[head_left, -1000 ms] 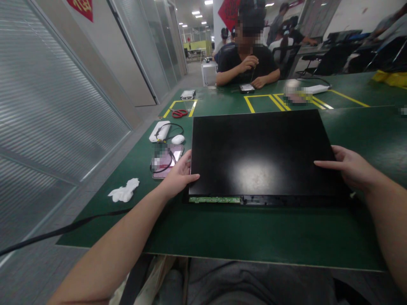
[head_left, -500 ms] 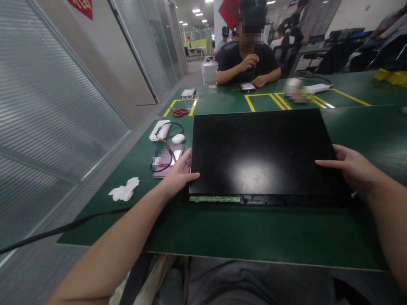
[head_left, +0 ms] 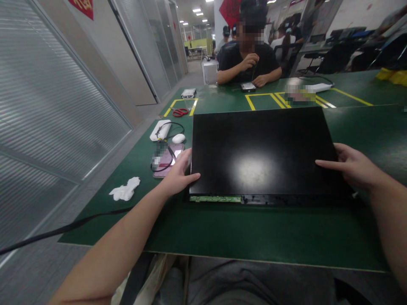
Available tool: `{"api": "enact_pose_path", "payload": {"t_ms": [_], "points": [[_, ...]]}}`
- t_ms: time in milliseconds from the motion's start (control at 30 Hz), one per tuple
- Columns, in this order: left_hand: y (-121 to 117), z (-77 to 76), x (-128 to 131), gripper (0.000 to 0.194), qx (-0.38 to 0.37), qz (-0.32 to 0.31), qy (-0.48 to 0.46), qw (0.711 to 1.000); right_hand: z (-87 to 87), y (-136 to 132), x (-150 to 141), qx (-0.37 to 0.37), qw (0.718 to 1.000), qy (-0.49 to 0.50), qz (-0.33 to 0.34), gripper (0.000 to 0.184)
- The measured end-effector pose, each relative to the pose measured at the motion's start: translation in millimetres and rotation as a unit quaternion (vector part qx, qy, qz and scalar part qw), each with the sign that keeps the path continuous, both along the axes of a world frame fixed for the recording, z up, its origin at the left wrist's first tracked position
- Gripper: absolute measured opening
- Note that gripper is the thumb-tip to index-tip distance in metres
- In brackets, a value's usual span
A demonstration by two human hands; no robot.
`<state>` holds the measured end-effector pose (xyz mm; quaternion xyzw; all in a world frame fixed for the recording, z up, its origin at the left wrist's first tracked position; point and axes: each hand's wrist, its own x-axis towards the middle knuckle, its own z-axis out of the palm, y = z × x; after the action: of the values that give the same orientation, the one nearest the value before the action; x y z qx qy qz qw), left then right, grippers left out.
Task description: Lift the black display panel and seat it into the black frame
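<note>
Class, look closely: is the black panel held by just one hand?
No, the left hand grips the black panel at its left edge and the right hand holds its right edge.

Free table (head_left: 254,237) nearside of black panel (head_left: 257,150); phone (head_left: 167,162), white tissue (head_left: 125,190) obstruct left.

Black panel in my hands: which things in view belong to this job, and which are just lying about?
Seemingly part of the job:
black panel
green circuit strip at its near edge

Probably just lying about:
phone
white tissue
red-handled scissors
small rounded white object
white oblong device
</note>
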<state>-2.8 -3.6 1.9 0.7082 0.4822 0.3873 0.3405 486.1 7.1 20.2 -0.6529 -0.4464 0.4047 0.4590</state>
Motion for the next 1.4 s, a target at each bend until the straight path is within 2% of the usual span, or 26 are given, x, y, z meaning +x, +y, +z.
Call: {"api": "enact_pose_path", "payload": {"t_ms": [133,233,333,467,700,933,1100,1267,1400], "points": [[1.2,0.6,-7.7,0.093,0.000,0.017,0.099,0.995,-2.4,0.0,3.8,-0.002,1.000,-0.012,0.011,0.067],[-0.1,5.1,-6.3,0.091,-0.009,0.020,0.129,0.991,-3.0,0.5,5.8,0.010,0.999,-0.030,0.027,0.072],[-0.5,6.6,-4.3,0.088,-0.011,0.022,0.133,0.991,-4.1,1.5,8.0,0.021,0.997,-0.063,0.035,0.070],[1.1,2.0,-4.4,0.084,-0.015,0.017,0.122,0.992,-6.2,3.1,9.4,-0.001,0.996,-0.076,0.041,0.069],[2.6,-5.1,-3.3,0.067,-0.024,0.007,0.079,0.997,-9.8,3.6,7.5,0.002,0.996,-0.089,0.011,0.065],[-2.1,3.6,2.4,0.063,-0.026,0.006,0.191,0.981,-14.2,6.0,12.6,-0.021,0.995,-0.098,-0.007,0.070],[-3.0,1.3,4.6,0.061,-0.018,0.005,0.191,0.982,-12.2,7.6,12.3,-0.021,0.991,-0.128,-0.025,0.067],[-2.8,-0.6,4.1,0.070,-0.022,0.017,0.216,0.976,-10.5,7.3,10.2,-0.033,0.991,-0.131,-0.017,0.063],[-2.2,-2.7,1.4,0.070,-0.017,0.010,0.229,0.973,-10.7,6.7,9.1,-0.026,0.992,-0.126,-0.007,0.060]]}}
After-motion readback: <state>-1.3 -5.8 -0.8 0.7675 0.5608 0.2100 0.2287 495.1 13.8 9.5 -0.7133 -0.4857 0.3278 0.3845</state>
